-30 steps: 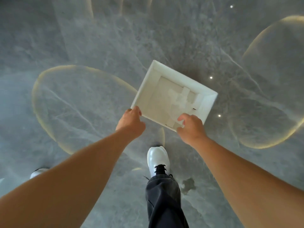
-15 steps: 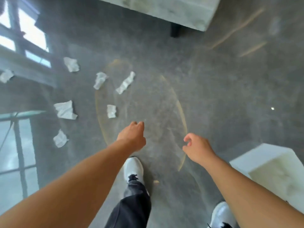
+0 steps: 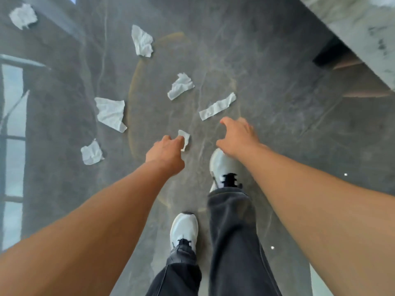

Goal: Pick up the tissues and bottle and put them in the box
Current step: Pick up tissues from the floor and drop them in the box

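Several crumpled white tissues lie on the glossy grey floor. A small tissue (image 3: 185,136) shows just past the fingertips of my left hand (image 3: 165,151), which overlaps its edge; whether they touch is unclear. A long strip tissue (image 3: 218,106) lies just beyond my right hand (image 3: 237,135), whose fingers are spread and hold nothing. Other tissues lie at the centre (image 3: 181,86), upper middle (image 3: 142,41), left (image 3: 111,114), lower left (image 3: 92,152) and far top left (image 3: 23,16). Neither the box nor the bottle is in view.
A pale marble slab (image 3: 352,28) on a dark leg (image 3: 327,54) juts in at the upper right. My white shoes (image 3: 184,229) (image 3: 220,165) and dark trouser legs stand just below the hands. A window reflection (image 3: 12,146) shines on the floor at left.
I let go of the white box and turned away from it; it has left the view. The tissues have come closer, and both hands now reach out over them.
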### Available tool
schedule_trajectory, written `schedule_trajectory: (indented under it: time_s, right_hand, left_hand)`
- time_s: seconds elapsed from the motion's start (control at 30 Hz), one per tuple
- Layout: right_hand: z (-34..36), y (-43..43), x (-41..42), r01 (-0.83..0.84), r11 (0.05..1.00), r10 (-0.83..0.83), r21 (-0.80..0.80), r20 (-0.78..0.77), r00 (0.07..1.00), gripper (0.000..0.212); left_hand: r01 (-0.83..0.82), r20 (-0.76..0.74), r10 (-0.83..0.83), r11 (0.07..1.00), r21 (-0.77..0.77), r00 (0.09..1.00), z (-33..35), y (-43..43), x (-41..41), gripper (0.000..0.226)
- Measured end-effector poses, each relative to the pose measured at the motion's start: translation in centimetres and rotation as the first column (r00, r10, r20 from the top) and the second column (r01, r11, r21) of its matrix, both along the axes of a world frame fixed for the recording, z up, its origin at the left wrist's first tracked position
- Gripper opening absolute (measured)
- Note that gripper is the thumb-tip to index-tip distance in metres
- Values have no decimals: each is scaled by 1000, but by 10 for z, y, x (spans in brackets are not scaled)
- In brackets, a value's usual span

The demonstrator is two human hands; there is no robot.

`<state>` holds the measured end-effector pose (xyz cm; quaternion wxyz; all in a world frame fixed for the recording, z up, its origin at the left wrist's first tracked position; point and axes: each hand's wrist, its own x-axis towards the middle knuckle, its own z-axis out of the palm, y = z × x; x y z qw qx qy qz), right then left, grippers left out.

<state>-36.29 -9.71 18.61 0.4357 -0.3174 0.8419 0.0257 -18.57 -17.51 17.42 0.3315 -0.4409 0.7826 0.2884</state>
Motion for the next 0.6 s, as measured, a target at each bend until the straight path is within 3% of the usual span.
schedule_trajectory:
  time_s: [0.2,0.3,0.37,0.47,0.6]
  right_hand:
    - [-159,-34,-11,-257,965,259,42,-44,965,74]
    - [-206,-33,-10,-374,924,380,73,-245,892,80]
    - [-217,-32,-6,-420,907,387,-19,-353,852,65]
    - [-207,-27,-11,-460,880,421,-121,-252,871,28]
    - [-158,-10,-25,-400,905,375,-147,-174,911,14]
  left_hand:
    - [-14,-10,13,996,-90,1000,-145,15,-25,73]
    - [50,-3,-51,977,-210,999,-189,28,-22,79]
    - [61,-59,-78,964,-260,995,-200,31,-17,59]
    - [73,-101,-95,976,-205,990,-191,22,-17,25]
    - [116,-49,-126,979,-167,991,-141,8,-26,20]
